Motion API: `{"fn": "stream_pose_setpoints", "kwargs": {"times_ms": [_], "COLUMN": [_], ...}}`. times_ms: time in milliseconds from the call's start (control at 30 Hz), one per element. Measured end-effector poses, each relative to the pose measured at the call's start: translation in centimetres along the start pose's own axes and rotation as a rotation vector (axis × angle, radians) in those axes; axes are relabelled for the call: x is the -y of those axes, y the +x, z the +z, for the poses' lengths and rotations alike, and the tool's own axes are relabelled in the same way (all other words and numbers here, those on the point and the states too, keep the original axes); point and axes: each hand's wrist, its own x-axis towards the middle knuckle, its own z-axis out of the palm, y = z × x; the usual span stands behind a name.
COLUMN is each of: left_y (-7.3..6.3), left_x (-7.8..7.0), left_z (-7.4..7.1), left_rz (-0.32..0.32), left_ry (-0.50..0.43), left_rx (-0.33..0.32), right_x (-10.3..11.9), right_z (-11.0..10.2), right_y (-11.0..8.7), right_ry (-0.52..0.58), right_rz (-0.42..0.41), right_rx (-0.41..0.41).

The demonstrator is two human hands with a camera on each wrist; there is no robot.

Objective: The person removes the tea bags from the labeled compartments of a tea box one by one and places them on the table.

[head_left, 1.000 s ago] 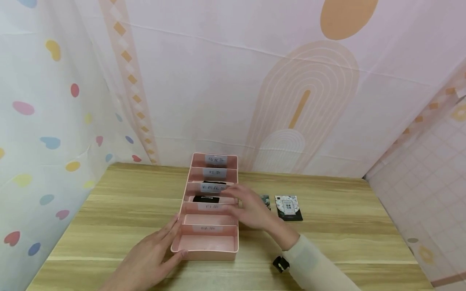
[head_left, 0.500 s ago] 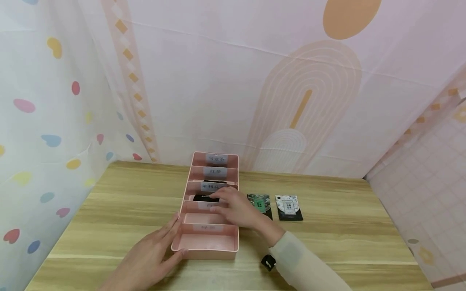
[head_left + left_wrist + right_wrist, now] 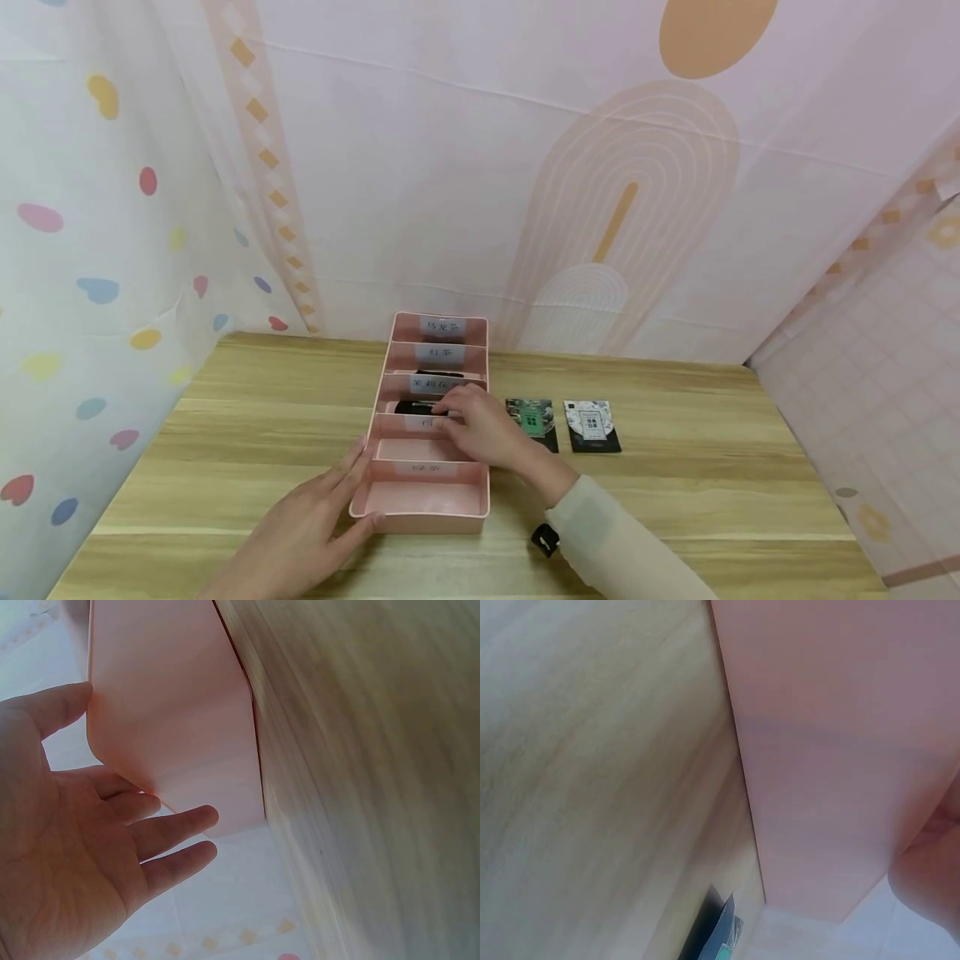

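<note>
A long pink divided box (image 3: 420,523) with labelled compartments stands on the wooden table. My left hand (image 3: 311,508) lies against its near left corner, fingers fairly straight along the side and thumb at the front rim. The left wrist view shows that hand (image 3: 82,832) with fingers spread and the thumb touching the box edge. My right hand (image 3: 483,425) reaches over the right side into the middle compartment. Its thumb and fingertips pinch the right end of a black tea sachet (image 3: 412,407) there. In the right wrist view the box wall (image 3: 840,750) hides the fingertips.
Right of the box lie a green-patterned tea sachet (image 3: 531,421) and a white-and-black one (image 3: 592,427). A small black object (image 3: 545,540) sits by the right sleeve (image 3: 600,521). Another dark sachet edge (image 3: 440,373) shows in a farther compartment. Patterned cloth (image 3: 420,167) hangs behind the table.
My right hand has moved left and deeper into the middle compartment, its fingertips closing onto the black tea sachet. The green-patterned sachet has come into fuller view. My left hand stays at the box corner.
</note>
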Motion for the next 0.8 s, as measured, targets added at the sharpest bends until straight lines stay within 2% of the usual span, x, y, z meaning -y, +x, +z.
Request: {"fn": "stream_pose_setpoints", "kwargs": {"times_ms": [433, 667, 800], "left_y": [0.03, -0.03, -0.02], "left_x": [0.02, 0.1, 0.15], "left_z": [0.11, 0.17, 0.19], "left_rz": [0.0, 0.004, 0.002], "left_ry": [0.003, 0.008, 0.01], "left_rx": [-0.011, -0.007, 0.002], "right_x": [0.14, 0.28, 0.26], "right_z": [0.18, 0.39, 0.58], "right_y": [0.05, -0.1, -0.23], "right_ry": [0.02, 0.124, 0.174], "right_rz": [0.019, 0.09, 0.092], "right_rx": [-0.01, -0.051, -0.086]}}
